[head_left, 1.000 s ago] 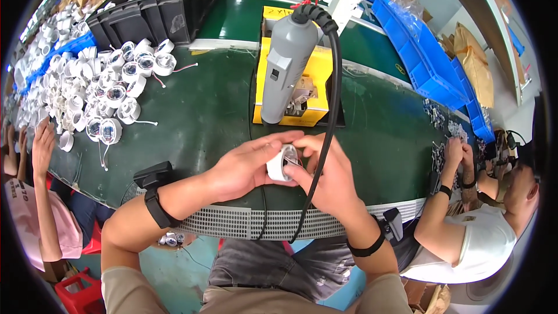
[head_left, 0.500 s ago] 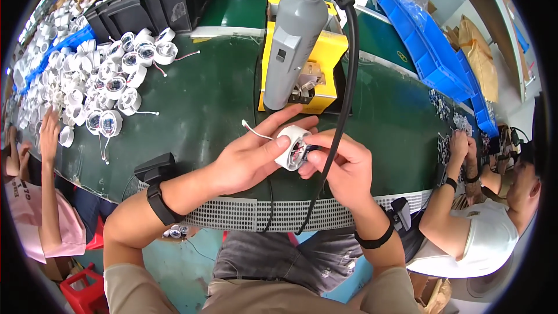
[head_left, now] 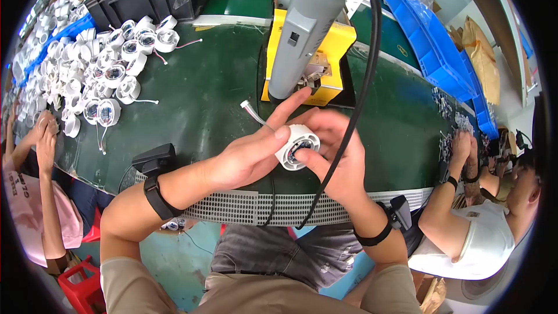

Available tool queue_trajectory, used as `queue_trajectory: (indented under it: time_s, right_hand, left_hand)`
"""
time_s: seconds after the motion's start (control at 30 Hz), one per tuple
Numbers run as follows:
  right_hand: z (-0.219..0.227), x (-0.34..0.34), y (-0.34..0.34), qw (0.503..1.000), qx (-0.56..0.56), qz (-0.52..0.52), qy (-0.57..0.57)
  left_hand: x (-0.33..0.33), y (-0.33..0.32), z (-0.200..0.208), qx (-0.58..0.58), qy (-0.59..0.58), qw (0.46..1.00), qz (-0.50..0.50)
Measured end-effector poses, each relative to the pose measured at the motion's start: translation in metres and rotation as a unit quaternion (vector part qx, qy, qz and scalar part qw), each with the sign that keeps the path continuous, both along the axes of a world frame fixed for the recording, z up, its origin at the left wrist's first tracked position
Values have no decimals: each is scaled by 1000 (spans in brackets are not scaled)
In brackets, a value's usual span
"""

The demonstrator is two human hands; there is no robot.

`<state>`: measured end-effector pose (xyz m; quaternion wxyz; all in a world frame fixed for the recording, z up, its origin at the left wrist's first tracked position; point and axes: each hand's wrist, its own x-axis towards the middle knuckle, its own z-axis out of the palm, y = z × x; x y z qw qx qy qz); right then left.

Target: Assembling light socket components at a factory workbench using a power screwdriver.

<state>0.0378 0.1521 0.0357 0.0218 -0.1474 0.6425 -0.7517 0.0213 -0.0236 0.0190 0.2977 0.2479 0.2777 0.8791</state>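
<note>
Between my two hands, above the near part of the green table, is a white round plastic housing (head_left: 283, 156) with a dark circuit board inside. My left hand (head_left: 251, 154) grips its left side, thumb on the rim and index finger stretched forward. A short cable with a white plug (head_left: 245, 105) sticks out past the left fingers. My right hand (head_left: 343, 166) holds the housing's right side, with its thumb pressed into the opening on the board. Just beyond the hands a grey handheld electric tool (head_left: 305, 29) leans in a yellow stand (head_left: 332, 78).
Many white housings (head_left: 107, 75) are heaped at the left, before a black crate (head_left: 157, 0). The tool's black cable (head_left: 365, 81) hangs across my right hand. Blue bins (head_left: 424, 52) stand at the right. Co-workers' hands are busy at the far left and right (head_left: 464, 148).
The housing has turned so its opening faces up more. My right thumb has moved from the board's edge into the opening, and the board now sits inside the housing.
</note>
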Motion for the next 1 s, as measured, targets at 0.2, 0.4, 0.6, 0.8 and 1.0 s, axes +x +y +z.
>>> queue_trajectory:
  time_s: [0.2,0.4,0.6,0.8,1.0]
  right_hand:
    - [-6,-15,14,994,81,38,60]
    - [3,-27,10,980,175,-2,91]
    - [36,-58,-39,930,250,-117,243]
    - [35,-76,-57,927,69,-167,329]
    - [67,-97,-46,925,-49,-242,288]
  left_hand:
    - [-7,-6,11,-267,91,957,69]
    - [-12,-11,0,-312,86,941,101]
    - [-11,-7,-16,-349,148,909,176]
    - [-11,-4,-10,-320,62,938,120]
    - [-15,-7,-2,-367,2,925,96]
